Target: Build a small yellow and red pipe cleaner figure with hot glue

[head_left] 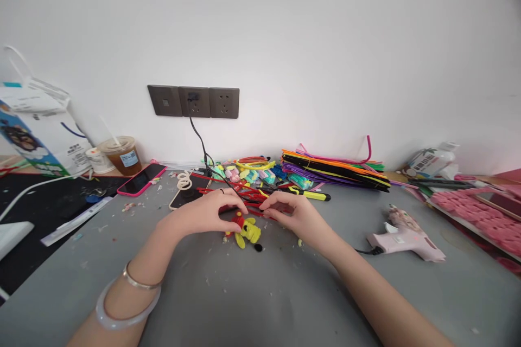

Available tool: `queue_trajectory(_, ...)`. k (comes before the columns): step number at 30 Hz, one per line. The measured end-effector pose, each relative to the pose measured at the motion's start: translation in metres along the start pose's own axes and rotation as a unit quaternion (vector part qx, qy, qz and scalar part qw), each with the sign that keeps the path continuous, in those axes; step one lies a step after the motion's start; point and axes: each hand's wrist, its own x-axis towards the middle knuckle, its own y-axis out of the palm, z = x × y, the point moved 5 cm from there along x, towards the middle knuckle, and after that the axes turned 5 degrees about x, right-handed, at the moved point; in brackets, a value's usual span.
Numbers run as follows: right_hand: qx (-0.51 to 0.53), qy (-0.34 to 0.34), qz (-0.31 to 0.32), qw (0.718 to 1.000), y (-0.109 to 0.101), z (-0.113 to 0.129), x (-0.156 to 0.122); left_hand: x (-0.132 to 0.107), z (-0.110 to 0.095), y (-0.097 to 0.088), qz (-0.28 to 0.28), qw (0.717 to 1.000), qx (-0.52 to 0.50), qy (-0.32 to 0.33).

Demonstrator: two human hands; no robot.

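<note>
A small yellow and red figure of fuzzy pipe cleaner (251, 232) is at the middle of the grey desk. My left hand (214, 212) is closed on its red end, thumb and forefinger around it. To the right, my right hand (291, 217) is pinched, with a tiny dark bit (261, 210) at its fingertips that I cannot make out well. A black round piece (258, 248) lies on the desk just below the figure. Red pipe cleaners (254, 195) lie behind both hands.
Behind are a bundle of coloured pipe cleaners (334, 168) and a yellow-black cutter (311, 194). A pink glue gun (407, 238) and pink keyboard (480, 211) are at right. At left stand a phone (142, 179), a drink cup (124, 156) and a paper bag (44, 130).
</note>
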Motion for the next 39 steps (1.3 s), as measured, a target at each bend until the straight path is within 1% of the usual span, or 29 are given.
queue_trajectory(3, 0.041, 0.000, -0.026, 0.999, 0.002, 0.002, -0.001, 0.002, -0.004, -0.006, -0.076, 0.997, -0.004, -0.017)
queue_trajectory(6, 0.055, -0.041, -0.063, 0.996, 0.000, 0.007, -0.002, 0.004, -0.009, -0.005, -0.150, 0.988, -0.028, -0.028)
queue_trajectory(9, 0.051, -0.083, -0.075, 0.992, 0.001, 0.012, -0.004, 0.007, -0.016, -0.002, -0.200, 0.979, -0.032, -0.011)
queue_trajectory(11, 0.041, -0.096, -0.073, 0.992, 0.002, 0.015, -0.005, 0.008, -0.021, 0.001, -0.220, 0.975, -0.036, 0.005)
queue_trajectory(14, 0.023, -0.105, -0.083, 0.991, 0.005, 0.018, -0.007, 0.009, -0.027, 0.004, -0.231, 0.971, -0.053, 0.027)
queue_trajectory(16, 0.020, -0.108, -0.092, 0.990, 0.005, 0.019, -0.007, 0.010, -0.030, 0.006, -0.237, 0.970, -0.049, 0.031)
queue_trajectory(19, 0.023, -0.107, -0.083, 0.991, 0.003, 0.017, -0.006, 0.009, -0.031, 0.007, -0.261, 0.964, -0.038, 0.035)
queue_trajectory(21, -0.022, -0.104, -0.082, 0.991, -0.003, 0.013, -0.004, 0.008, -0.032, 0.005, -0.289, 0.956, -0.037, 0.039)
queue_trajectory(22, -0.065, -0.100, -0.093, 0.988, -0.007, 0.011, -0.003, 0.007, -0.031, 0.003, -0.308, 0.950, -0.037, 0.039)
queue_trajectory(25, -0.195, -0.071, -0.170, 0.963, -0.026, 0.008, -0.003, 0.002, -0.030, -0.006, -0.373, 0.927, -0.040, 0.030)
queue_trajectory(26, -0.213, -0.063, -0.196, 0.955, -0.031, 0.008, -0.003, 0.000, -0.029, -0.009, -0.395, 0.917, -0.048, 0.024)
queue_trajectory(28, -0.210, -0.066, -0.240, 0.945, -0.038, 0.013, -0.007, -0.003, -0.026, -0.012, -0.425, 0.902, -0.082, 0.005)
queue_trajectory(30, -0.185, -0.103, -0.257, 0.943, -0.037, 0.022, -0.010, -0.002, -0.023, -0.010, -0.422, 0.899, -0.114, -0.010)
queue_trajectory(31, -0.174, -0.132, -0.253, 0.943, -0.034, 0.027, -0.011, -0.001, -0.023, -0.007, -0.412, 0.903, -0.118, -0.010)
queue_trajectory(33, -0.158, -0.189, -0.214, 0.945, -0.024, 0.035, -0.013, 0.001, -0.026, -0.001, -0.396, 0.914, -0.092, 0.002)
queue_trajectory(35, -0.144, -0.227, -0.158, 0.950, -0.012, 0.038, -0.013, 0.003, -0.029, 0.004, -0.387, 0.920, -0.062, 0.017)
queue_trajectory(37, -0.135, -0.240, -0.125, 0.953, -0.004, 0.039, -0.014, 0.005, -0.032, 0.008, -0.376, 0.925, -0.048, 0.031)
queue_trajectory(39, -0.130, -0.246, -0.122, 0.953, -0.001, 0.038, -0.014, 0.006, -0.034, 0.011, -0.369, 0.928, -0.041, 0.041)
